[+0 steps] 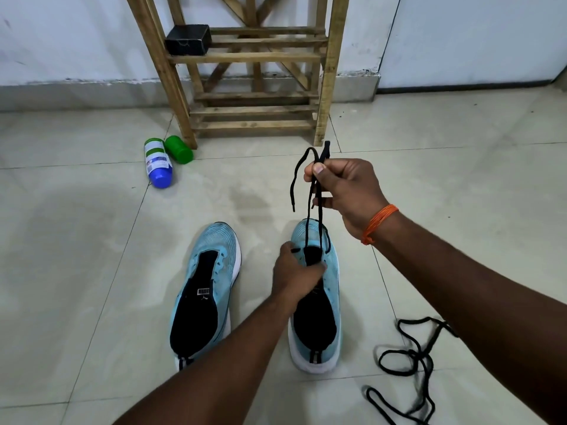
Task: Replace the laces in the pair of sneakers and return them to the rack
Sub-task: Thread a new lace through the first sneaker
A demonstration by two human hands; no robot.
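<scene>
1. The left sneaker (208, 289) has a small white mark on its black tongue, too small to read. The bottle (157, 162) has a white and green label, and its writing cannot be read either.
2. The bottle lies on its side on the floor (76, 240), with a blue cap on it. A green cap (179, 149) lies just beside it. What is inside cannot be told.
3. One closed black box (187, 39) stands on a shelf of the wooden rack (329, 72).
4. There are two light blue sneakers, side by side on the floor in front of the rack, toes toward it. The left one has no lace.
5. There are two black laces. One lace (324, 151) goes up from the front eyelets of the right sneaker (333, 271). The second lace (418, 354) lies loose on the floor, to the right of this sneaker.
6. The hands are apart. The right hand (346, 188), with an orange thread (379, 222) at the wrist, pinches the raised lace above the right sneaker. The left hand (294, 271) grips this sneaker at the tongue.
</scene>
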